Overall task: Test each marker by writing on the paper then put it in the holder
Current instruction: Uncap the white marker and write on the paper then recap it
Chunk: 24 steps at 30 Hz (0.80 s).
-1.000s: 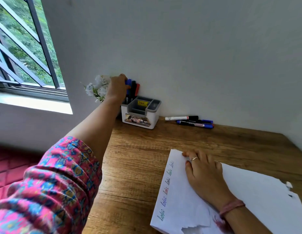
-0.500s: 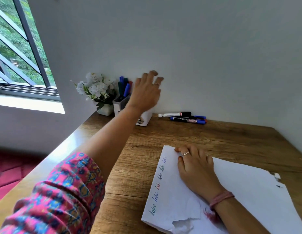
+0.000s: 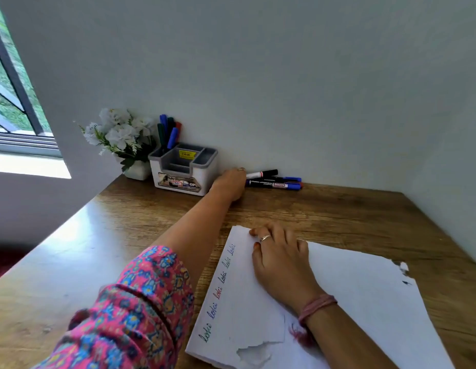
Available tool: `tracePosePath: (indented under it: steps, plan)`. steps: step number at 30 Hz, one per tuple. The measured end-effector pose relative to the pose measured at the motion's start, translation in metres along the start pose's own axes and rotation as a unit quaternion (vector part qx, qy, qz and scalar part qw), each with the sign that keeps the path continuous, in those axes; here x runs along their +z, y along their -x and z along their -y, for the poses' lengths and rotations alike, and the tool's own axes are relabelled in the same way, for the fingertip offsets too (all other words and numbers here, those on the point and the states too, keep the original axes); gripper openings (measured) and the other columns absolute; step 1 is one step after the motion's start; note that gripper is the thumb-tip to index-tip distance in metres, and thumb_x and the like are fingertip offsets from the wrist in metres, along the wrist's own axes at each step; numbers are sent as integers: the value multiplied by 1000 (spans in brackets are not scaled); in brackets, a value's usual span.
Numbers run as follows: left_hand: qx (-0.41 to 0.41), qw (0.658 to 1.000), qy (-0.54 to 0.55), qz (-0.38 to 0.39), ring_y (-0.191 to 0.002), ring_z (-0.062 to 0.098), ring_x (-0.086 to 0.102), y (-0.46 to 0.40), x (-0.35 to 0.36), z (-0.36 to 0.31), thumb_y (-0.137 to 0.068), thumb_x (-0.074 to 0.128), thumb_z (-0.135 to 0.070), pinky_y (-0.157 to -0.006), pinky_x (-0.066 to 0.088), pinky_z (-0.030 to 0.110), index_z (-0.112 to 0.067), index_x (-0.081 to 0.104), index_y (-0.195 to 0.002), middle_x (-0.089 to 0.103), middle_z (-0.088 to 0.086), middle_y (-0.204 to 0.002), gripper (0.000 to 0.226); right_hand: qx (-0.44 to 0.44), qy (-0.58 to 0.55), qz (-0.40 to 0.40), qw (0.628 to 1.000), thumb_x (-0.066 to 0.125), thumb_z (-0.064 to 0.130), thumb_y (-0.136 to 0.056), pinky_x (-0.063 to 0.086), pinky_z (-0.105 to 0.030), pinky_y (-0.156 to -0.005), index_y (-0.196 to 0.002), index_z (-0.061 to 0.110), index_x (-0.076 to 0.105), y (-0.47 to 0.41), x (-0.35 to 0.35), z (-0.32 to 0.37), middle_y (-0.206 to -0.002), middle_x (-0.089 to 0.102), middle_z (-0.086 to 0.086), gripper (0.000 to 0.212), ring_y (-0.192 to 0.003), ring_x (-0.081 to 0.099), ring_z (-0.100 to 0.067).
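Observation:
A white and grey holder (image 3: pixel 205 179) stands against the wall with several markers (image 3: pixel 167 131) upright in its back left compartment. Right of it, loose markers (image 3: pixel 274 185) lie along the wall, one with a white barrel and black cap (image 3: pixel 261 173). My left hand (image 3: pixel 229 183) reaches over the table and touches their left ends; its fingertips are hidden. My right hand (image 3: pixel 279 259) lies flat on the white paper (image 3: pixel 359 288), which has several small written words down its left edge and a torn near edge.
A small pot of white flowers (image 3: pixel 119 134) sits left of the holder in the corner. The window (image 3: pixel 7 97) is at the far left. The wooden table (image 3: pixel 351 209) meets walls at the back and the right.
My left hand has left the markers in the holder, passed over the holder to the right and come down onto the loose markers by the wall. My right hand stays on the paper.

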<state>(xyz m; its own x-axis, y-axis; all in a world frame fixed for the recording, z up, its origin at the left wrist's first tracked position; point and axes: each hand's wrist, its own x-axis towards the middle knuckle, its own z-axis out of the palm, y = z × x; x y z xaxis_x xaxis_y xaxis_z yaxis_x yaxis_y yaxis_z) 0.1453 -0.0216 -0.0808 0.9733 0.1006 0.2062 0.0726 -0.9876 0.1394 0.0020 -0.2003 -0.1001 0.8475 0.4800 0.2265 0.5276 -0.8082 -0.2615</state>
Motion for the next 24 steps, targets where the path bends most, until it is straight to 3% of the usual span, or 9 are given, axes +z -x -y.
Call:
tracePosePath:
  steps: [5,9,13,17,20,24]
  plan:
    - [-18,996,76,-34,-116,33,53,7,-7,4,-90,49,-2,-98,45,41,-5,47,-130,50,17,-130,40,-8,-2,-5,1000,28,33,-98,26,-33,-100,-136,29,36,1,-1,-1,-140,33,4,39,-124,31,-15]
    - [-33,971,203,-122,-113,27,55,28,-31,7,-90,57,-10,-98,40,29,-6,54,-127,58,16,-124,38,-7,-1,-3,1000,29,31,-98,25,-34,-100,-136,29,37,0,-3,-1,-138,33,4,38,-125,30,-16]
    - [-34,920,314,-230,-91,7,59,73,-62,11,-86,67,-19,-78,42,6,-10,61,-117,66,2,-105,33,3,6,6,1000,29,31,-98,27,-36,-102,-135,28,39,-1,-4,1,-138,36,1,38,-124,33,-18]
    - [-57,861,428,-267,-85,4,64,122,-84,10,-79,74,-27,-78,54,20,-14,65,-107,70,-5,-94,32,26,-17,0,1000,35,31,-97,26,-40,-105,-134,24,42,-2,-8,4,-134,43,-2,39,-124,38,-20]
    - [-24,839,481,-254,-83,10,68,160,-96,2,-78,75,-24,-78,55,27,-15,65,-100,72,-1,-90,25,24,-60,-65,996,47,30,-92,24,-42,-105,-132,21,45,-4,-14,6,-128,49,-1,41,-122,43,-20]
    - [44,812,532,-236,-83,10,69,196,-97,-12,-79,73,-14,-77,55,24,-10,66,-102,71,-4,-89,24,-23,-213,-129,968,57,51,-82,38,-41,-86,-117,27,57,-5,-19,7,-90,58,8,42,-86,54,-11]
